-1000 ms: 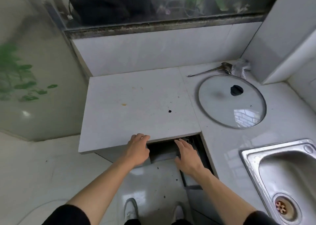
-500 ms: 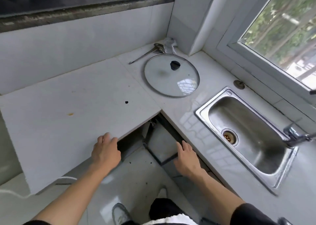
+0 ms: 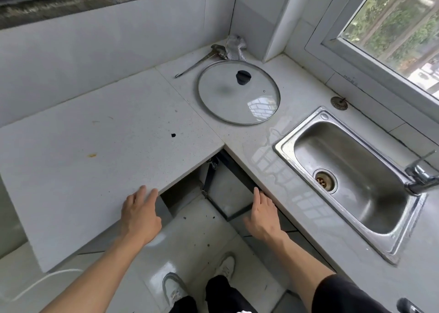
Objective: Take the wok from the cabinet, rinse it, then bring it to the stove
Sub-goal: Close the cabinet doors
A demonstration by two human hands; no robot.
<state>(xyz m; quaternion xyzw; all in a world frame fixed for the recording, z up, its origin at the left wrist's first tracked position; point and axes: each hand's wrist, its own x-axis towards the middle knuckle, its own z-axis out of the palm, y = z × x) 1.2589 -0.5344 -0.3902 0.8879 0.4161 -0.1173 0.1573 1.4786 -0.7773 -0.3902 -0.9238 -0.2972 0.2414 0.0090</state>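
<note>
We reach our left hand to the front edge of the tabletop, fingers straight and flat, grasping nothing. Our right hand is loose too, fingers straight beside the open cabinet door under the tabletop's inner corner. We cannot see the wok; a glass lid lies near the back corner, and the sink sits along the right edge.

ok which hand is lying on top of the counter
The left hand, fingers flat on the countertop edge; the right hand reaches beside the open cabinet door.
</note>
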